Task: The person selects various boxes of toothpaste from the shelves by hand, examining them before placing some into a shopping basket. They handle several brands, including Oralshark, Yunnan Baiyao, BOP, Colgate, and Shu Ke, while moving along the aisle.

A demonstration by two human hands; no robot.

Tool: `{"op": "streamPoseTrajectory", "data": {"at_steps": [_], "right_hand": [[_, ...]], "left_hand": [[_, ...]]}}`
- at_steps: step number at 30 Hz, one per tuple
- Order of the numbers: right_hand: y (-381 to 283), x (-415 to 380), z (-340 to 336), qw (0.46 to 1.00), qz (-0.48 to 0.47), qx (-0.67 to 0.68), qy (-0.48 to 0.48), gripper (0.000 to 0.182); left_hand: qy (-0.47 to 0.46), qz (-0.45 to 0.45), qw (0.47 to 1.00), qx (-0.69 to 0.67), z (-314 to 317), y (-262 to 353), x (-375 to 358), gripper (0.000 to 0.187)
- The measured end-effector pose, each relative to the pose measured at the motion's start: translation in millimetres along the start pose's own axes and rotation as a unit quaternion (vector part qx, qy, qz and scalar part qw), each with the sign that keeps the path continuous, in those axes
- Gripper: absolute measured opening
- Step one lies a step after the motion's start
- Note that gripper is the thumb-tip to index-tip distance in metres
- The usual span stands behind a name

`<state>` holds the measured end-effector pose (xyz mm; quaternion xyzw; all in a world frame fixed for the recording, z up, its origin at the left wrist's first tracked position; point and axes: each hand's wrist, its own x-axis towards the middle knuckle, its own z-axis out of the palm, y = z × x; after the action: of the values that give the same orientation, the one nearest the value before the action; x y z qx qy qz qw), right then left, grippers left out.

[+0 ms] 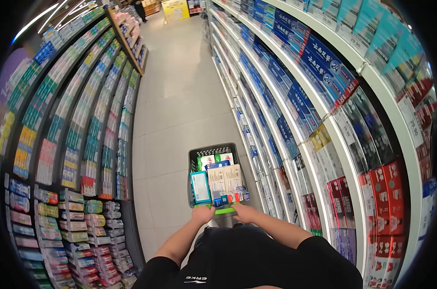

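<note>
1. Head view: the dark basket of the cart (pixel 192 160) holds green-and-white packs (pixel 207 162) at its far end, beige packs (pixel 224 179) in the middle, a teal-edged box (pixel 200 187) at left and small boxes (pixel 224 200) near the handle.
2. Head view: the cart stands on the aisle floor (pixel 168 115) between shelves, its long axis roughly along the aisle, green handle (pixel 224 211) toward the person.
3. Head view: the left hand (pixel 203 213) is closed on the handle's left end; the right hand (pixel 244 213) curls around its right end.

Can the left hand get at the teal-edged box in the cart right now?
Probably yes: the teal-edged box lies just ahead of the left hand, with nothing visible on top. It would likely need to release the green handle.
</note>
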<state>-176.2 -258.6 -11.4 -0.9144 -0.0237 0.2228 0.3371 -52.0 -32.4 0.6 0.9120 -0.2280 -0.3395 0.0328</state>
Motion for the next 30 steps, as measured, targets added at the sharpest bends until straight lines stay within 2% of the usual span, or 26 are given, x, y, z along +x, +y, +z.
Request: {"op": "streamPoseTrajectory", "data": {"at_steps": [4, 9, 11, 17, 20, 23, 26, 29, 30], "right_hand": [[-11.2, -11.3, -1.2, 0.999, 0.036, -0.025, -0.030, 0.057], [-6.1, -18.4, 12.4, 0.997, 0.054, -0.044, -0.039, 0.050], [3.4, -23.0, 30.0, 0.998, 0.049, -0.033, 0.000, 0.044], [0.1, -32.9, 52.9, 0.997, 0.073, -0.035, 0.005, 0.038], [4.6, -35.0, 64.6, 0.995, 0.091, -0.030, -0.007, 0.041], [-1.3, -45.8, 64.6, 0.997, 0.071, -0.011, 0.031, 0.047], [-3.3, -54.8, 66.8, 0.996, 0.058, 0.023, 0.058, 0.052], [11.2, -50.0, 80.9, 0.996, 0.029, 0.036, 0.075, 0.060], [15.5, -50.8, 89.3, 0.993, 0.018, 0.019, 0.111, 0.068]], "left_hand": [[-0.051, 0.009, 0.999, 0.010, 0.6, 11.1, -15.5, 0.066], [-0.029, 0.076, 0.997, -0.007, 33.9, 7.4, -22.4, 0.066], [-0.059, 0.097, 0.993, -0.009, 38.4, 9.4, -26.2, 0.069], [-0.110, 0.168, 0.975, -0.092, 66.8, -8.1, -25.5, 0.086], [-0.127, 0.185, 0.968, -0.111, 81.4, -13.3, -20.2, 0.085], [-0.108, 0.230, 0.960, -0.122, 90.8, -19.5, -16.1, 0.083], [-0.133, 0.188, 0.965, -0.126, 47.1, -2.6, -47.0, 0.081], [-0.117, 0.174, 0.966, -0.152, 77.9, -11.5, -22.2, 0.082], [-0.076, 0.144, 0.976, -0.145, 96.2, -14.7, -9.5, 0.084]]}}
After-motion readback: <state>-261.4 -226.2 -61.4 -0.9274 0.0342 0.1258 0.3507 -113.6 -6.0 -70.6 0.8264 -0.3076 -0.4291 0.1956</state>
